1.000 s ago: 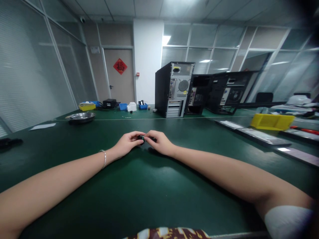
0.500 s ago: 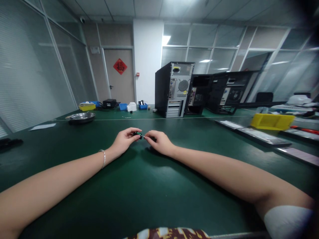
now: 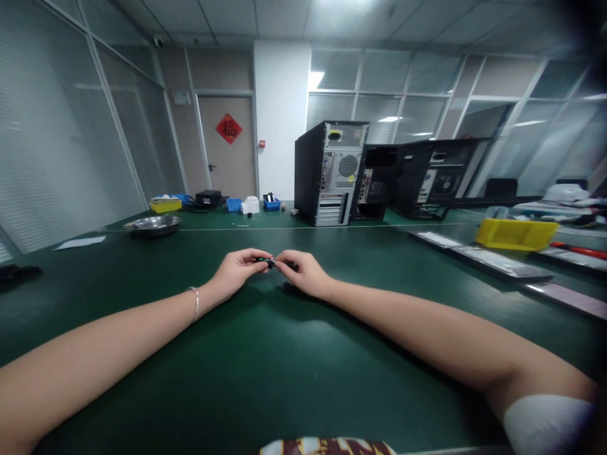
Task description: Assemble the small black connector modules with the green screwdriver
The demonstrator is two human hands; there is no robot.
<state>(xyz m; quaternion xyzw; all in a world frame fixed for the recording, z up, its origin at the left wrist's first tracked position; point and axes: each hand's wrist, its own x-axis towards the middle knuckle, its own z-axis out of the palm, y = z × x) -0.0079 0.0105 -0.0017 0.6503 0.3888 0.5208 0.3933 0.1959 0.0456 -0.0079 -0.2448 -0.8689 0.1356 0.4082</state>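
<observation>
My left hand (image 3: 236,270) is closed in a pinch on a small black part with a bit of green (image 3: 263,260), held just above the table. Thumb and fingers cover much of the part, so its kind is not clear. Facing it from the right, my right hand (image 3: 303,270) pinches a tiny light-coloured piece at the part's right end; the fingertips hide most of it. The fingertips of both hands almost meet over the green tabletop (image 3: 265,366).
Black computer cases (image 3: 332,174) stand at the back. A yellow bin (image 3: 516,234) and flat drives (image 3: 497,262) lie on the right. A metal bowl (image 3: 155,225) and small blue trays (image 3: 272,203) sit at the far left and middle.
The black and green part has tilted flatter in my left hand, showing less of its green face. Its right end is now closer to my right fingertips.
</observation>
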